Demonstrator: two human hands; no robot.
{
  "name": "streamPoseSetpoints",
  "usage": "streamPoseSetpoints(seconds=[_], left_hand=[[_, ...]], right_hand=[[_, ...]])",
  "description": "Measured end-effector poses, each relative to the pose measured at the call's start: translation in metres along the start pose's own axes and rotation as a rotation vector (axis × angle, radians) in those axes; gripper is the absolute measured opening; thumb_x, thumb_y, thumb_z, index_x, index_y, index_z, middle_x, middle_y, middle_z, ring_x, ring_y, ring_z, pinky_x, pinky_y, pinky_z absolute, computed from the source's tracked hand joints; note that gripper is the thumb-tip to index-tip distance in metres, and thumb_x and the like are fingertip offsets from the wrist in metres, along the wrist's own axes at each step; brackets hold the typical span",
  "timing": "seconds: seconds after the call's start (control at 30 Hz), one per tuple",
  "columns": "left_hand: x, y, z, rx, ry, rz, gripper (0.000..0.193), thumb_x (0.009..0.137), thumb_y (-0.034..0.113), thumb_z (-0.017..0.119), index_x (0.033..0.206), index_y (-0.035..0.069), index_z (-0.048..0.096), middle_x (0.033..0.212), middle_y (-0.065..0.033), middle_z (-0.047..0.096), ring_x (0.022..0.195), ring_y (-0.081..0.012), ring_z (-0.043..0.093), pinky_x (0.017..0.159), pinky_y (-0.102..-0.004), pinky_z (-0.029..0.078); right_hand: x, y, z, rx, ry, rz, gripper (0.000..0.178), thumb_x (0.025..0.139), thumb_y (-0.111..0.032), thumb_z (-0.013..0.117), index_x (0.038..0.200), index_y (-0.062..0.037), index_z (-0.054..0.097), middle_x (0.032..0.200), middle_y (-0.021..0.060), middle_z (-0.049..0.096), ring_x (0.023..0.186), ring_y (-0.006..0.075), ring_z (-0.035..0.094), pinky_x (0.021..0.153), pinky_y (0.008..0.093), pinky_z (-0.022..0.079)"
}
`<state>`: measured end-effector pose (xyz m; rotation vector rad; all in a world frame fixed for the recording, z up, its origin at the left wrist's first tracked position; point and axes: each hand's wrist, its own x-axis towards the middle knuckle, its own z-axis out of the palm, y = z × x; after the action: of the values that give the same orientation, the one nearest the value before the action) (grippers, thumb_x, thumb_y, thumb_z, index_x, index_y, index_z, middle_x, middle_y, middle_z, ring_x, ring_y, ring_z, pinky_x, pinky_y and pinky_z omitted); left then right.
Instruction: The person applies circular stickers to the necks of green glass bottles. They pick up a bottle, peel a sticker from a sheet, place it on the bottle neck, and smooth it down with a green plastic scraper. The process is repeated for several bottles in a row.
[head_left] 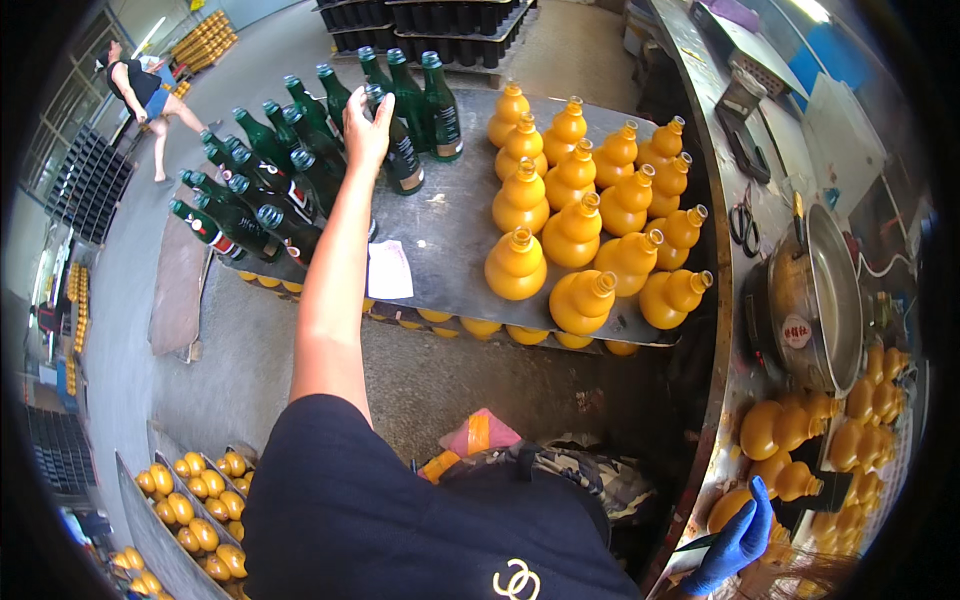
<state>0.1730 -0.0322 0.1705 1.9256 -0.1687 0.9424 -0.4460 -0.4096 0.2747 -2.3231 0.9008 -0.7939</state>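
Note:
My bare left hand (368, 130) reaches far across the low table (440, 235). Its fingers close around the neck of a dark green glass bottle (404, 165), which stands upright with a label low on its side. More green bottles (300, 155) crowd the left part of the table. Orange gourd-shaped bottles (572, 232) with clear necks stand in rows on the right part. My right hand (738, 545), in a blue glove, is at the lower right beside the workbench. A thin dark tool (697, 543) sticks out from it; its kind is unclear and the grip is partly hidden.
A white paper (390, 270) lies between the two bottle groups. Along the right workbench (735, 230) are scissors (744, 225), a metal pan (835, 300) and more orange gourds (775, 425). Divided crates of orange gourds (200, 510) stand lower left. Another person (145, 90) walks at far left.

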Motion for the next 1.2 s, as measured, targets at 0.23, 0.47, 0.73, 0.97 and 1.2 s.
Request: streamPoseSetpoints(seconds=[0.23, 0.47, 0.73, 0.97, 1.2], left_hand=[[0.007, -0.019, 0.001, 0.173, -0.114, -0.031, 0.051, 0.085, 0.045, 0.066, 0.109, 0.001, 0.054, 0.099, -0.0225, 0.065, 0.094, -0.0389, 0.063, 0.082, -0.0431, 0.048], [-0.003, 0.124, -0.070, -0.666, -0.460, -0.109, 0.045, 0.098, 0.039, 0.050, 0.117, -0.001, 0.052, 0.099, -0.0079, 0.062, 0.095, -0.0174, 0.061, 0.089, -0.0310, 0.047], [-0.079, 0.298, -0.051, -1.898, -0.998, -0.394, 0.048, 0.096, 0.046, 0.049, 0.116, 0.002, 0.045, 0.085, -0.0034, 0.044, 0.078, -0.0144, 0.047, 0.090, -0.0325, 0.043], [-0.221, 0.464, 0.018, -2.374, -1.732, -0.780, 0.038, 0.096, 0.042, 0.051, 0.108, 0.006, 0.044, 0.077, -0.0006, 0.046, 0.068, -0.0125, 0.047, 0.080, -0.0311, 0.043], [-0.367, 0.584, 0.008, -2.043, -2.208, -0.733, 0.059, 0.096, 0.058, 0.036, 0.115, 0.004, 0.050, 0.085, -0.0061, 0.055, 0.082, -0.0196, 0.058, 0.094, -0.0435, 0.048]], right_hand=[[-0.037, 0.024, -0.019, 0.008, 0.074, 0.131, 0.028, 0.099, -0.011, 0.047, 0.117, 0.0066, 0.060, 0.116, 0.0130, 0.064, 0.111, 0.0217, 0.057, 0.099, 0.0334, 0.041], [-0.058, 0.020, -0.020, 0.252, 0.167, 0.297, 0.029, 0.099, -0.015, 0.047, 0.116, 0.0028, 0.062, 0.101, 0.0004, 0.065, 0.055, -0.0009, 0.031, 0.050, 0.0168, 0.021], [-0.049, -0.026, 0.016, 0.760, -0.322, 0.425, 0.032, 0.090, -0.004, 0.056, 0.121, 0.0027, 0.059, 0.102, 0.0071, 0.067, 0.080, 0.0095, 0.060, 0.074, 0.0224, 0.048], [-0.067, 0.002, 0.010, 1.075, -0.327, 0.243, 0.064, 0.085, -0.013, 0.064, 0.143, -0.0052, 0.039, 0.133, 0.0096, 0.051, 0.105, 0.0128, 0.056, 0.092, 0.0266, 0.043], [-0.114, 0.022, -0.061, 0.806, -0.122, 0.234, 0.093, 0.071, -0.018, 0.082, 0.145, 0.0008, 0.029, 0.136, 0.0133, 0.047, 0.123, 0.0200, 0.046, 0.104, 0.0352, 0.039]])
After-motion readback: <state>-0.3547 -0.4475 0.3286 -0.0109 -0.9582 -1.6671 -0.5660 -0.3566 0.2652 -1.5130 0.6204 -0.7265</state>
